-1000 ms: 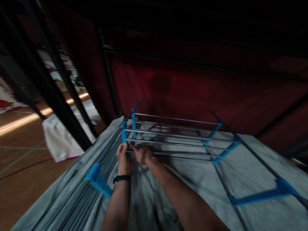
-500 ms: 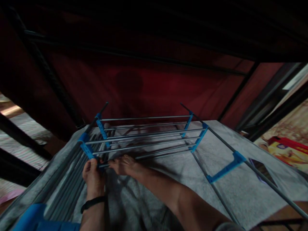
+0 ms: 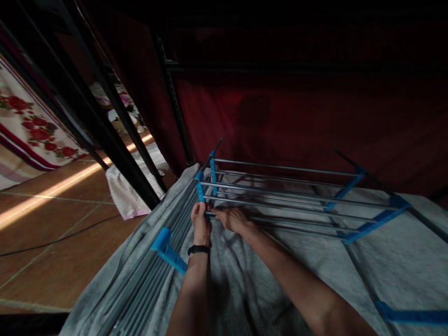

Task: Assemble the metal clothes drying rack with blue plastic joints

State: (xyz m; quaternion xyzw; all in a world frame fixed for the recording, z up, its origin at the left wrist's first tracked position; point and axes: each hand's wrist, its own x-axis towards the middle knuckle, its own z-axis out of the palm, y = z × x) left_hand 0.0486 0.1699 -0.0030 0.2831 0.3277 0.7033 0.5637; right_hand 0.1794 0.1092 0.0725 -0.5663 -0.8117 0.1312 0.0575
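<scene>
A partly assembled rack of grey metal tubes and blue plastic brackets lies in front of me. My left hand (image 3: 199, 220) is closed around the lower end of a blue bracket (image 3: 200, 190) on the rack's left side. Beside it, my right hand (image 3: 231, 218) grips a metal rod (image 3: 209, 213) where it meets that bracket; its fingertips are partly hidden. More crossbars (image 3: 297, 193) run over to the right-hand blue bracket (image 3: 376, 224). Nearer to me, another blue bracket (image 3: 170, 254) sticks out from the left side tube, next to my left forearm.
Several loose grey tubes (image 3: 145, 291) lie along the left on a grey blanket (image 3: 304, 270). A further blue bracket (image 3: 416, 316) is at lower right. Behind hangs red cloth (image 3: 297, 121); black posts (image 3: 115, 154) and tiled floor (image 3: 63, 261) are on the left.
My view has turned left, so the rack and both hands appear farther right and more floor shows. Both hands are still at the same bracket and rod.
</scene>
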